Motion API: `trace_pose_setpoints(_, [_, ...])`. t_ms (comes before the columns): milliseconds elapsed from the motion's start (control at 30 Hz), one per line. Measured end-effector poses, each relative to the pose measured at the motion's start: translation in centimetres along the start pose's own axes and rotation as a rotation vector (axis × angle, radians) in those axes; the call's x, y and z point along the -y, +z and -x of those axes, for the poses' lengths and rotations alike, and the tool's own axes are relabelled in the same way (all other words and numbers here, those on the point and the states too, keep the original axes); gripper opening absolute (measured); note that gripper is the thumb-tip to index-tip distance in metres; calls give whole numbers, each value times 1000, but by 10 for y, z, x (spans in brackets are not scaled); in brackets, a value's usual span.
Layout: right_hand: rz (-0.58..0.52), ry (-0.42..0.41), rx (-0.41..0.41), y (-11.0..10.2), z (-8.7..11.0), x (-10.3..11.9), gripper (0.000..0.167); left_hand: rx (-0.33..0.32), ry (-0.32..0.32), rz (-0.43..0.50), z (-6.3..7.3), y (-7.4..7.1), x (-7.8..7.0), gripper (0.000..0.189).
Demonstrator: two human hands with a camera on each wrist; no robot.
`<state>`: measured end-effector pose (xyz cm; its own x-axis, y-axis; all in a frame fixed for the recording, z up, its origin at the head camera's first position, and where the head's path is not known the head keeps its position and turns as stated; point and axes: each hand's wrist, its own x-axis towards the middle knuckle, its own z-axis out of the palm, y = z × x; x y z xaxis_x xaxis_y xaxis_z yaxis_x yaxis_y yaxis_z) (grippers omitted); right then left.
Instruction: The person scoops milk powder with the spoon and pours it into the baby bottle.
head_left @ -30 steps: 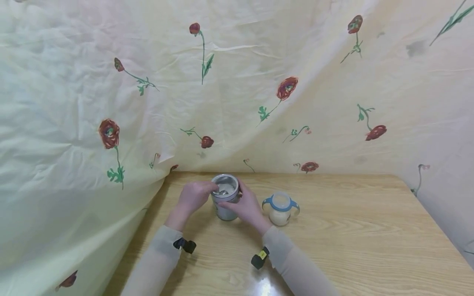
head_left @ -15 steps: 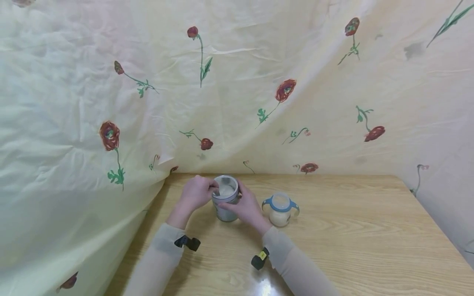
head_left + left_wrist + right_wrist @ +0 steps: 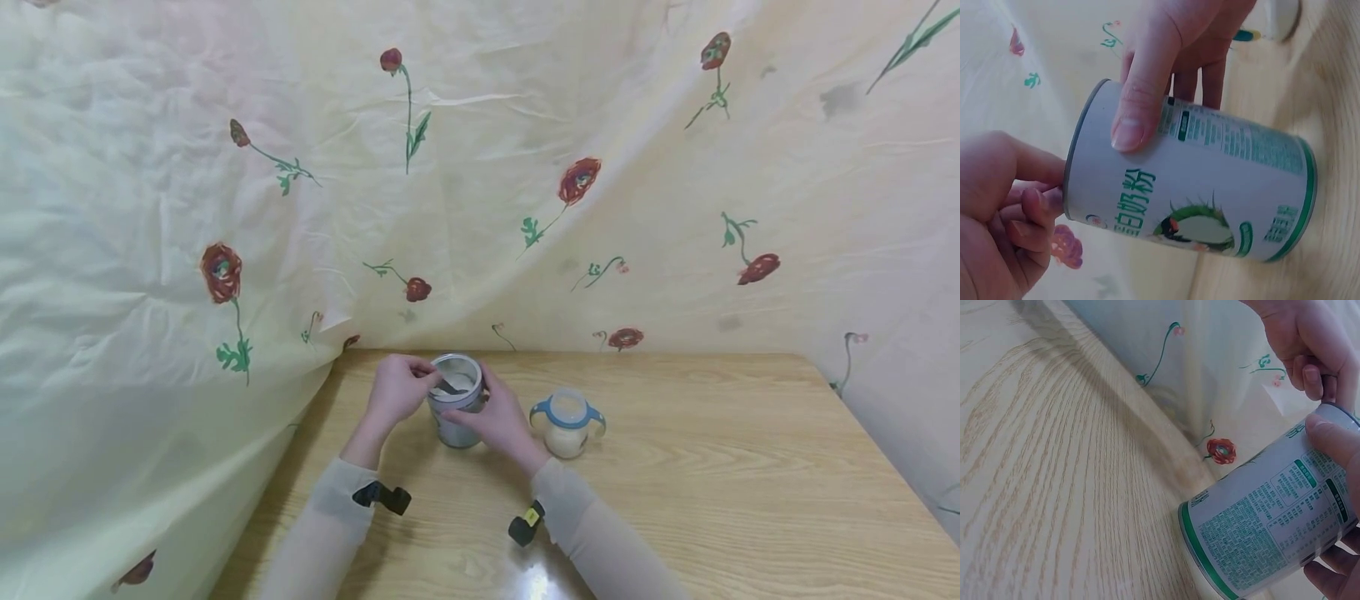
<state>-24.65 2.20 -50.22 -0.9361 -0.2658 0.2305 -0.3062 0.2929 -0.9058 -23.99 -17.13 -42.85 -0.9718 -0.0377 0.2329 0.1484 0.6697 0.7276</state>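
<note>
A milk powder can (image 3: 456, 429), white with a green band and green lettering, stands uncovered near the table's back edge, pale powder inside. My right hand (image 3: 501, 417) grips it from the right side; the left wrist view shows the thumb (image 3: 1138, 119) lying along the label. At the can's left rim, my left hand (image 3: 397, 387) pinches a spoon (image 3: 452, 388) whose bowl shows dark inside the mouth. The fingers hide most of the spoon's handle. From the right wrist view, the left hand's curled fingers (image 3: 1311, 378) are right at the rim.
A baby cup (image 3: 567, 425) with a blue collar, two handles and a clear lid stands just right of my right hand. The wooden table (image 3: 750, 467) stretches to the right. A flowered cloth (image 3: 480, 167) hangs behind and along the left side.
My left hand has shifted slightly left and turned at the can's rim, and the spoon's bowl has changed angle inside the can. The right hand and can stay in place.
</note>
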Motion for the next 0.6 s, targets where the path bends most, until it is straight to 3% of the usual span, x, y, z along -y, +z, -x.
trace_pose_setpoints(333, [1, 8, -4, 1, 2, 1, 90, -163, -182, 358, 8, 5, 11, 11])
trace_pose_setpoints(600, [-1, 3, -5, 2, 2, 1, 91, -250, -302, 716, 22, 6, 26, 20])
